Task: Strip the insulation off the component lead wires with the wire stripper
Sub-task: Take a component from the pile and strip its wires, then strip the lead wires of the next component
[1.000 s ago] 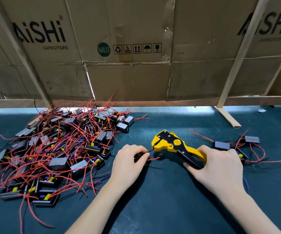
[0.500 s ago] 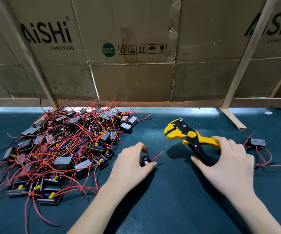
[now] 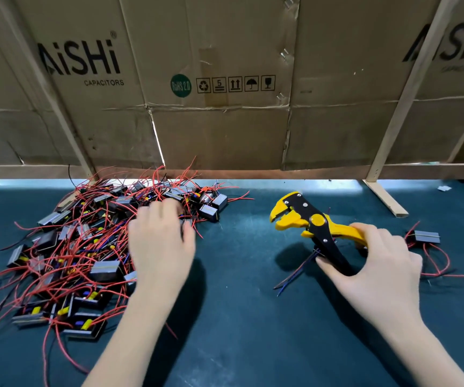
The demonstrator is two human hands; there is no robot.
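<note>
While the left hand [image 3: 159, 247] reaches over the right edge of the heap in the left half of the frame, its fingers [image 3: 166, 210] are blurred and point away from the camera into the red wires; I cannot tell whether they are spread, curled or already pinching something. Judging from this, the step in hand is fetching 1 more part from the pile of parts [image 3: 66, 247], a tangle of small dark blocks with grey tops and long red leads that fills the middle left of the frame.

At right of centre, the right hand [image 3: 376, 263] grips the wire stripper [image 3: 311, 222] by its 2 handles, the thumb under the black handle and the other fingers curled over the yellow one. Its yellow head points toward upper left, raised off the dark green mat [image 3: 239, 303], with the mouth slightly apart and nothing in it.

A likely next move is to single out 1 part, free its lead from the tangle and bring the wire end across the bare mat to that mouth, which lies well apart from the left fingers.

Just beyond the right hand, at the right edge, lies another part [image 3: 426, 237] with red wires. A few dark wires [image 3: 295, 275] lie on the mat below the stripper.
</note>
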